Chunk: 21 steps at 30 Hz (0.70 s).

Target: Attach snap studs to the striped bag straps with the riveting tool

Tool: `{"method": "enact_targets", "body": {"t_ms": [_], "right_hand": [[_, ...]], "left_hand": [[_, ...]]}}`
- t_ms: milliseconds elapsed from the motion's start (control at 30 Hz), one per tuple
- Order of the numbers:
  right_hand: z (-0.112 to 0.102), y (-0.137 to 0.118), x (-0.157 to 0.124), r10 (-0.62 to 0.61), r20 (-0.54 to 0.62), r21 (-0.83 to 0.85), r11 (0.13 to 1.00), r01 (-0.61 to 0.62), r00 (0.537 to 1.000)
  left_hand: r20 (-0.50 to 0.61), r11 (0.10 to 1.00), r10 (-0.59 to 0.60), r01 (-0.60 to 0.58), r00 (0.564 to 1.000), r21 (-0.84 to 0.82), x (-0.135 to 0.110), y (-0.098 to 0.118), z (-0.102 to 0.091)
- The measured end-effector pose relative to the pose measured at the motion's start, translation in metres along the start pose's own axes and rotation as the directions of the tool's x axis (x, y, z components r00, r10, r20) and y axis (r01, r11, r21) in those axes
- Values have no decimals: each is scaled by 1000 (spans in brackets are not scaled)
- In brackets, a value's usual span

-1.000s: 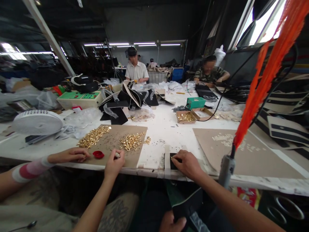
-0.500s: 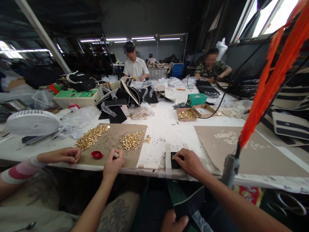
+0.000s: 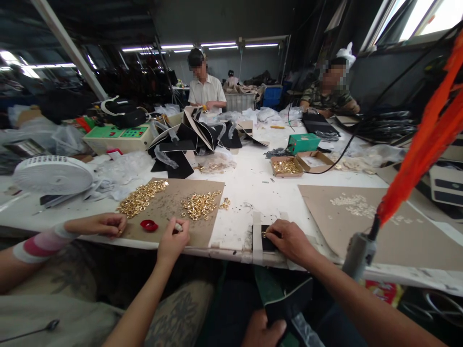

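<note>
My right hand rests at the table's front edge, its fingertips pinched on a small gold ring-shaped fitting. The fitting lies over a black pad, which has clear tape across its left side. Low in the view, at my lap, my left hand grips a black panel with a pale edge. A strip of clear plastic hangs from the panel. The fingers under the panel are partly hidden.
A co-worker's two hands are at my left, by gold fittings on brown board and a red dish. To my right hangs a grey handle with an orange strip. Farther back are a cardboard box and two people.
The view has shifted slightly, so most things appear farther right. Both my hands keep nearly the same pose and hold.
</note>
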State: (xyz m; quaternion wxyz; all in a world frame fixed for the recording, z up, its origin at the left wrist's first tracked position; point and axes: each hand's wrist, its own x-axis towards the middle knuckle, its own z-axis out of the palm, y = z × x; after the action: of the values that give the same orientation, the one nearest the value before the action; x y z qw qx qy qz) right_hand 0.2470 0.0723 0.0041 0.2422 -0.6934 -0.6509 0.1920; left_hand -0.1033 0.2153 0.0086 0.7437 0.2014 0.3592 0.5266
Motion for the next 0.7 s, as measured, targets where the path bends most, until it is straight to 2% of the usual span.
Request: {"method": "enact_targets", "body": {"t_ms": [200,333,467,567,700], "right_hand": [[2,2,2,77,-40,32,997,-76,996],[2,4,-1,20,-46,48,999,-18,999],[0,2,-5,-40,-25,-79,996,38,999],[-2,-2,-7,-45,-10,-204,978,42,999],[-6,-10,-7,-29,37,-272,962,38,999]], "left_hand": [[23,995,73,-74,997,69,-1,0,1],[34,989,101,-104,994,102,-2,0,2],[41,983,118,-122,992,139,-2,0,3],[39,977,122,-127,992,169,-2,1,3],[35,974,124,-128,992,188,-1,1,2]]}}
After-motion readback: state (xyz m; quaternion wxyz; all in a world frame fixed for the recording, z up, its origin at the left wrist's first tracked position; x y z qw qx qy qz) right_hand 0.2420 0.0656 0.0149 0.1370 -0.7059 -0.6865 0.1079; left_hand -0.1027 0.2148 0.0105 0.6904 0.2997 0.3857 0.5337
